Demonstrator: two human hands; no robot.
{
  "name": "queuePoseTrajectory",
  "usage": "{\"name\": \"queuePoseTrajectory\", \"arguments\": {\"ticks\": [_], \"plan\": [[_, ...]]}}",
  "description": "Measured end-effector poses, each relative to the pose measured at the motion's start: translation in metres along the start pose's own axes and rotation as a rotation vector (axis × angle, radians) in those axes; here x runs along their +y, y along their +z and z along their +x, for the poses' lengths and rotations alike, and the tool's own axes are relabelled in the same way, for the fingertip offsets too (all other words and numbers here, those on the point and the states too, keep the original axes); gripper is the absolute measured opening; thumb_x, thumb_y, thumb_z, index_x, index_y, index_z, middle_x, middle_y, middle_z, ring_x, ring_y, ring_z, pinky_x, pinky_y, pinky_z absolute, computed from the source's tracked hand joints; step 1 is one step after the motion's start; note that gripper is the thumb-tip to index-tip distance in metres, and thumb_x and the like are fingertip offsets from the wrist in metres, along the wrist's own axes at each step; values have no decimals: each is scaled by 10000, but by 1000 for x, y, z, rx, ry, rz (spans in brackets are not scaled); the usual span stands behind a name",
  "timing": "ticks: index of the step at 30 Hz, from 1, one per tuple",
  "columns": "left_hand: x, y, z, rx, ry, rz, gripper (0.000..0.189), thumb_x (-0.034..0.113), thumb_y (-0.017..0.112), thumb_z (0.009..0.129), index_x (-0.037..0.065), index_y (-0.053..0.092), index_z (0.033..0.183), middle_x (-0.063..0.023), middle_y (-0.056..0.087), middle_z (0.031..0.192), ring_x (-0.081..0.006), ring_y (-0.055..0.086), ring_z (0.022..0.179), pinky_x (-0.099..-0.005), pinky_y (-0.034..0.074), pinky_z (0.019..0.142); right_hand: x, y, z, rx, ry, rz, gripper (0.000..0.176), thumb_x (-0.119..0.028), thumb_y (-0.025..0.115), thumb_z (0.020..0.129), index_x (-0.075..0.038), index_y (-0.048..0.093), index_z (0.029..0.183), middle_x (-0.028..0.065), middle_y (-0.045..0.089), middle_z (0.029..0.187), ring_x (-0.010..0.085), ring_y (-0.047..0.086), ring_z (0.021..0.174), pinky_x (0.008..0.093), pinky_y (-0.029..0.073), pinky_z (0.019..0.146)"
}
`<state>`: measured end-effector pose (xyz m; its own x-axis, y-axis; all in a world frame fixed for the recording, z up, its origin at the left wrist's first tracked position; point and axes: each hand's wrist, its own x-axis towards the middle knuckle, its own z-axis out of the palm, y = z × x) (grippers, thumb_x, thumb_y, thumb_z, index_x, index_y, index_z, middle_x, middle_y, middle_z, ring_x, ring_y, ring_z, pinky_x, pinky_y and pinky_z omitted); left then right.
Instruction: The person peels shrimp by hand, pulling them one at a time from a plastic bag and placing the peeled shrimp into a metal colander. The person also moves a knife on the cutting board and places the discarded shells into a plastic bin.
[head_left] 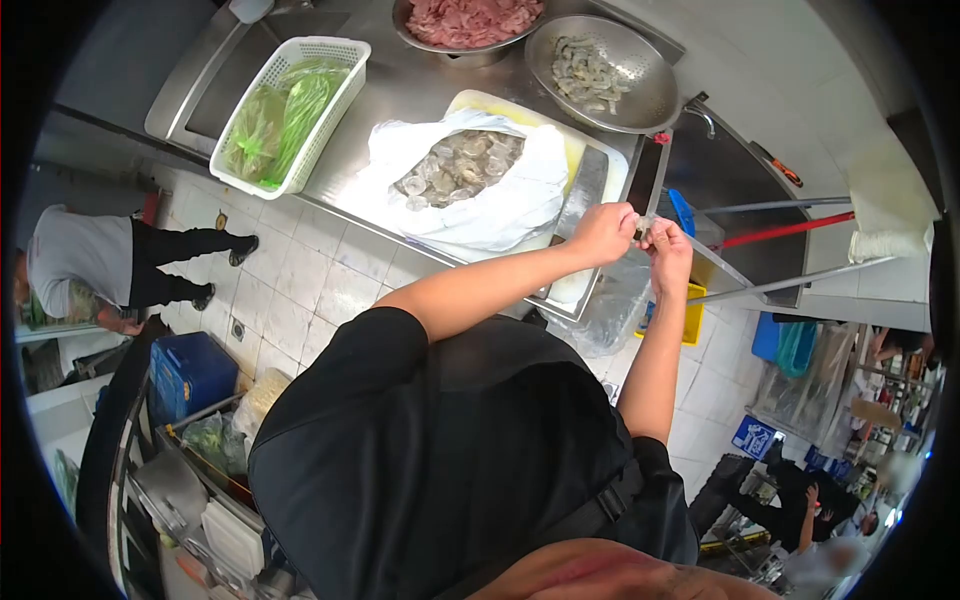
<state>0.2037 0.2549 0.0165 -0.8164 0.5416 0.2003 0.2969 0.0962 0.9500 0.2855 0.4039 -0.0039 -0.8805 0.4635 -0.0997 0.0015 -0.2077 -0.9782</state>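
Note:
In the head view, my left hand and my right hand meet just past the right end of the cutting board. Both are closed, fingertips pinching a small greyish shrimp between them; the fingers partly hide it. Beside my left hand a wide-bladed cleaver lies on the board. Left of it, an opened white plastic bag holds many grey shell-on shrimp. Above my hands stands a metal colander with pale, peeled-looking shrimp in it.
A bowl of pink sliced meat and a white basket of bagged greens share the steel counter. A tap and sink are at right. Below my hands hangs clear plastic near a yellow crate. Other people work at left and lower right.

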Motion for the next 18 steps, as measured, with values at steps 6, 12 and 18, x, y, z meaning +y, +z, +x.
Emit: {"name": "queuePoseTrajectory", "arguments": {"ticks": [6, 12, 18], "plan": [[-33, -13, -6, -277, -126, 223, 284, 280, 542, 891, 9, 629, 890, -226, 626, 774, -389, 625, 789, -476, 476, 695, -32, -8, 41, 92, 62, -337, 155, -128, 583, 923, 3, 605, 1004, 5, 566, 739, 82, 538, 662, 273, 522, 676], [-20, -28, -18, -545, -258, 338, 515, 385, 558, 902, 30, 500, 1271, -253, 635, 1046, -413, 592, 1015, -470, 464, 882, -89, 125, 115, 201, -612, -950, 382, -154, 599, 883, -26, 569, 1242, 97, 678, 954, 165, 630, 853, 320, 498, 766], [-45, -139, -44, -505, -285, 434, 241, 219, 559, 831, 12, 665, 893, -229, 656, 865, -392, 626, 858, -491, 481, 763, 28, 271, 87, -633, -362, -1212, 206, -226, 639, 792, -75, 687, 923, 140, 692, 898, 313, 662, 830, 414, 510, 767]]}}
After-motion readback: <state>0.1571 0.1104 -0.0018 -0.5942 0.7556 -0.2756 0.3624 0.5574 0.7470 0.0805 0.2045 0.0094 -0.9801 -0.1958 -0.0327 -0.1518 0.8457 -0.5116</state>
